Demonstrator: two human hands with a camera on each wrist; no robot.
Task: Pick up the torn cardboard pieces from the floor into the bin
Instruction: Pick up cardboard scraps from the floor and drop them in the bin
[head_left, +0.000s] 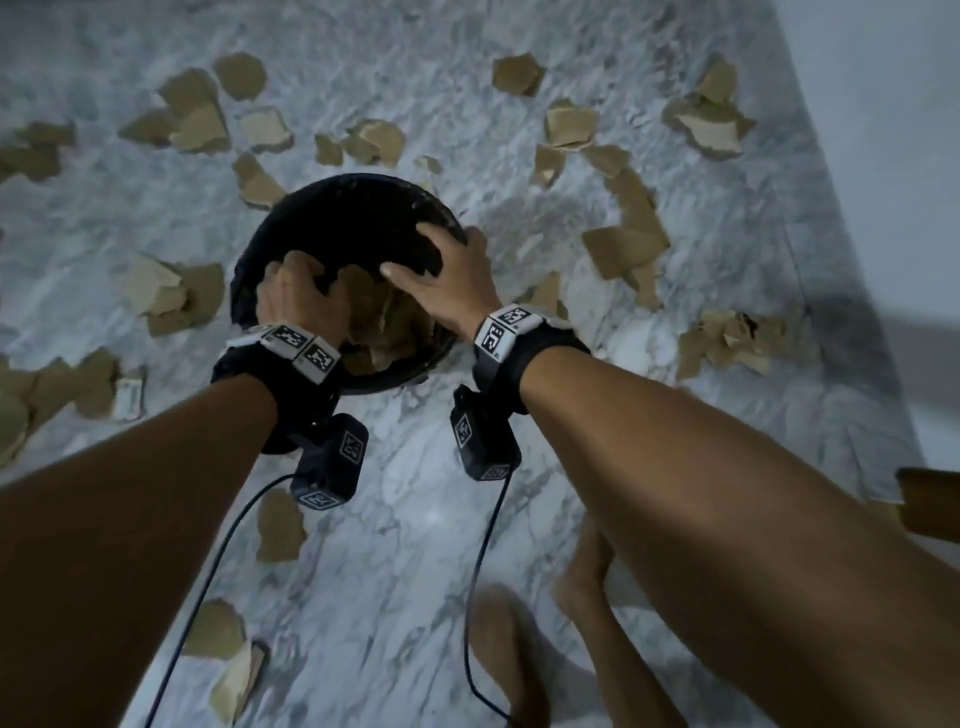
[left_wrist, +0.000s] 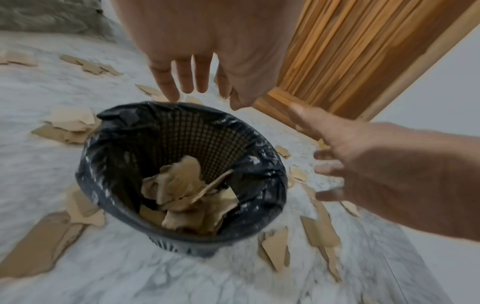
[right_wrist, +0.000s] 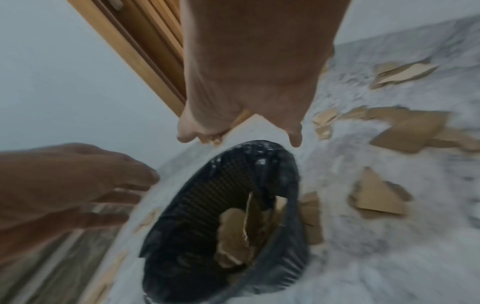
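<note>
Fingers of the left hand hung straight and slightly spread over the near-left rim of the round black mesh plastic bin, the grip open and holding nothing. The right hand hovered over the right side of the same rim with its fingers spread loosely and its palm down, that grip also open and empty; the two hands were near each other but apart. In the right wrist view the blur hid whether any finger touched the rim.

Both wrists wore black straps carrying white blocks printed with black square-code patterns, and a black camera box with the same kind of pattern hung under each wrist, a thin black cable trailing from it. No readable words or brand showed on any of these.

The bin stood upright on the white and grey marbled floor, lined with a crinkled black plastic bag folded over its rim. A heap of torn brown cardboard pieces lay inside at the bottom, one thin piece leaning against the mesh wall.

More torn brown cardboard pieces lay scattered on the floor all around the bin, some overlapping in small piles. A ribbed wooden door stood beyond the bin beside a pale wall.
</note>
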